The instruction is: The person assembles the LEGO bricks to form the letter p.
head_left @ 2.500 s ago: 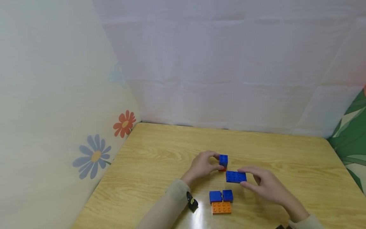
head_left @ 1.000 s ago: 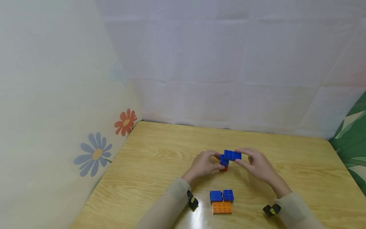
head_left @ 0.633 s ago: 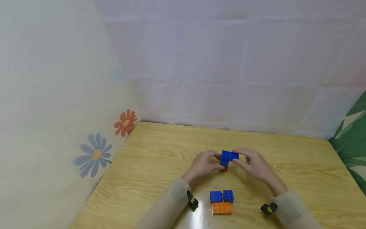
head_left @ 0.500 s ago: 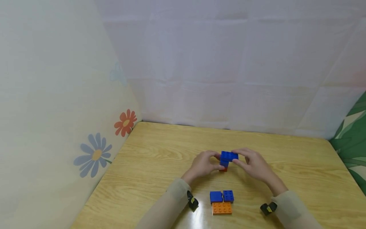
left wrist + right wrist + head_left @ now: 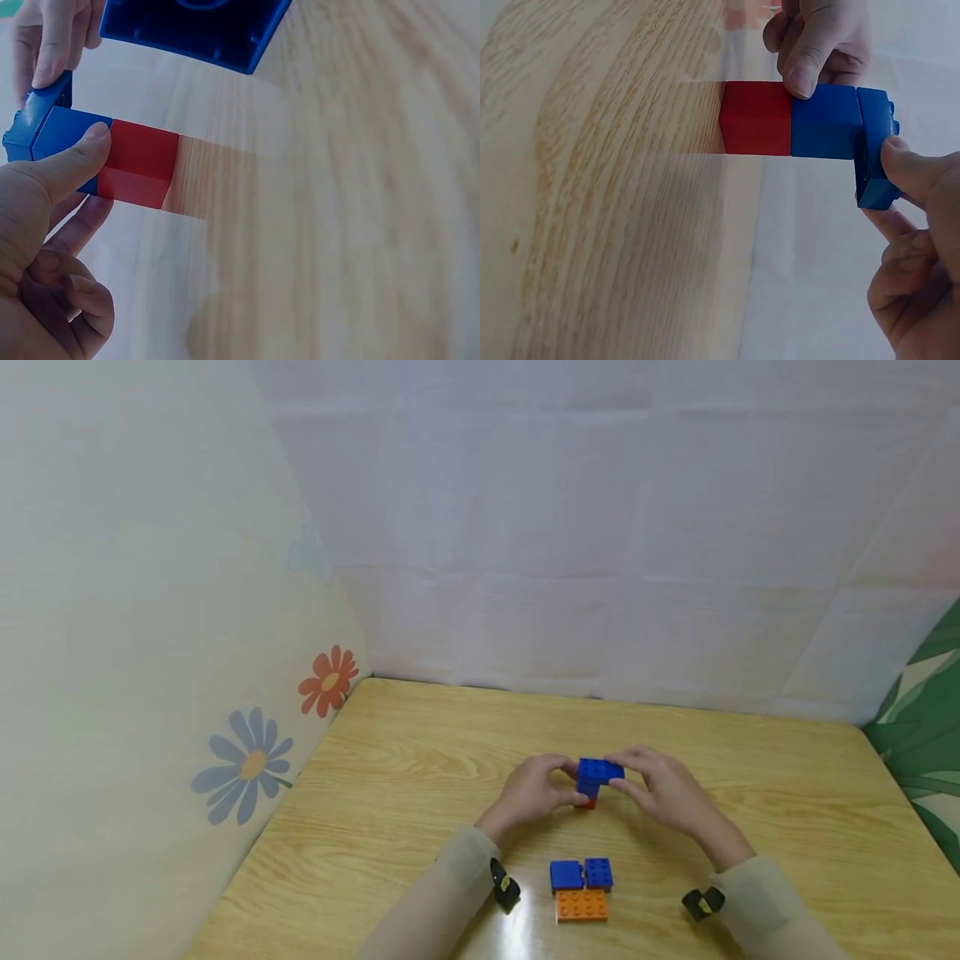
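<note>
A small tower stands on the table: a red block (image 5: 757,120) at the bottom and a blue block (image 5: 825,120) stacked on it. Across the top lies a flat blue studded brick (image 5: 600,770), its right part jutting out past the tower. My left hand (image 5: 531,791) pinches the tower from the left between thumb and fingers, the thumb near the red-blue seam in the left wrist view. From the right, my right hand (image 5: 667,791) pinches the overhanging end of the flat blue brick, thumb in front and fingers behind.
Nearer the table's front lie two blue bricks (image 5: 566,875) side by side, with an orange studded brick (image 5: 581,906) against them. The wooden table (image 5: 420,735) meets a white cloth (image 5: 480,527) at the back and a flowered wall panel on the left.
My right hand has carried the flat blue brick up and leftward onto the tower, then shifted it slightly left and down into line. My left hand has stayed on the tower.
</note>
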`<action>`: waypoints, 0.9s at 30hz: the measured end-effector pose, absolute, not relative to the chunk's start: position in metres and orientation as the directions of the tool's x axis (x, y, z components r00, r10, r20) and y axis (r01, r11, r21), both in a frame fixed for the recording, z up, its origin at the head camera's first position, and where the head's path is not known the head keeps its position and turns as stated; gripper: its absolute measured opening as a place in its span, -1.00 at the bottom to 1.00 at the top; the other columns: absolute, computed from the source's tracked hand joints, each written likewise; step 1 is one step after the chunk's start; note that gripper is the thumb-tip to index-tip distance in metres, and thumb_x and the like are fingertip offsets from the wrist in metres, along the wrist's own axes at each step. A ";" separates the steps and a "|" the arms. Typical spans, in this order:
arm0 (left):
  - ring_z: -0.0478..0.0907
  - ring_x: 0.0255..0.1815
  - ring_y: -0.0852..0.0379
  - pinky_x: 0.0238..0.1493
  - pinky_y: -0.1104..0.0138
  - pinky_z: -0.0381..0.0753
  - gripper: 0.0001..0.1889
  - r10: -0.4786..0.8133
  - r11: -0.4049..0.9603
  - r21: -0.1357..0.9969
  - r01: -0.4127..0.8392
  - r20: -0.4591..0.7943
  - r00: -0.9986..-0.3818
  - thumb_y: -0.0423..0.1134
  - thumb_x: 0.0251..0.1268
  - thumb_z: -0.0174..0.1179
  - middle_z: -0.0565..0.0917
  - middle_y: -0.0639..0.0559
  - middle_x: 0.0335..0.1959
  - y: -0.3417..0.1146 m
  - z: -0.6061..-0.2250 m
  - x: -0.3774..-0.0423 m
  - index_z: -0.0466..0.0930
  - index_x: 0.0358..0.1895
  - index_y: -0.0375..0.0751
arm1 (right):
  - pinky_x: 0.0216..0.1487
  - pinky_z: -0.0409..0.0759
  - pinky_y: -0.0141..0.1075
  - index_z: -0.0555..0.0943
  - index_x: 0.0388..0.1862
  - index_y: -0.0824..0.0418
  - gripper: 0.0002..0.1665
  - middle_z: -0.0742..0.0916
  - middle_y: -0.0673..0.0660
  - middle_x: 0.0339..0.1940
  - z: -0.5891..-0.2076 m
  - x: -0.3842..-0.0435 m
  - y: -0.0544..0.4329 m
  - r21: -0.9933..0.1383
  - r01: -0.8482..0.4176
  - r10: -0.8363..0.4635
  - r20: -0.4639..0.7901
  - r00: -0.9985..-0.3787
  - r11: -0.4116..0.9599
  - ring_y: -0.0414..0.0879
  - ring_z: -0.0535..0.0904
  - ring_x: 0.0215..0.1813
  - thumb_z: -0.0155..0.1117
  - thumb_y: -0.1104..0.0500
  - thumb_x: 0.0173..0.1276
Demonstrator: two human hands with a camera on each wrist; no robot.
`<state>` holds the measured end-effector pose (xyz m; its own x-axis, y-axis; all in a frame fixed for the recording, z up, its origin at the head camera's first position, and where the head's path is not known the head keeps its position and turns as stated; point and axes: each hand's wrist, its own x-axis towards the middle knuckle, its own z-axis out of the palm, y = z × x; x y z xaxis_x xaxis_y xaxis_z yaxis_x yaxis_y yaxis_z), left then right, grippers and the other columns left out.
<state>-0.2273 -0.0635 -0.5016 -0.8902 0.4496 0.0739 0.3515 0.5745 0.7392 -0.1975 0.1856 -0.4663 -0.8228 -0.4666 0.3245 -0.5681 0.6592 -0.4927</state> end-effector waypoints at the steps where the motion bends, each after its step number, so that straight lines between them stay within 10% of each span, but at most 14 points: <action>1: 0.59 0.17 0.17 0.32 -0.03 0.46 -0.63 0.451 0.574 0.739 0.353 0.075 -0.890 0.01 0.25 0.52 0.72 0.32 -0.06 -0.063 -0.502 -0.227 0.75 0.08 0.03 | -0.11 0.68 -0.03 0.68 0.26 0.22 -0.57 0.74 0.14 0.07 -0.466 -0.198 0.185 -0.484 -0.569 -0.467 0.325 -0.823 0.665 0.04 0.69 -0.08 0.40 0.11 0.49; 27: 0.60 0.17 0.16 0.32 -0.01 0.47 -0.63 0.450 0.571 0.742 0.351 0.075 -0.890 0.02 0.25 0.51 0.72 0.32 -0.06 -0.063 -0.504 -0.228 0.76 0.08 0.04 | 0.02 0.66 0.07 0.65 0.31 0.15 -0.53 0.73 0.11 0.15 -0.478 -0.197 0.187 -0.527 -0.546 -0.419 0.351 -0.838 0.651 0.13 0.69 0.09 0.39 0.02 0.50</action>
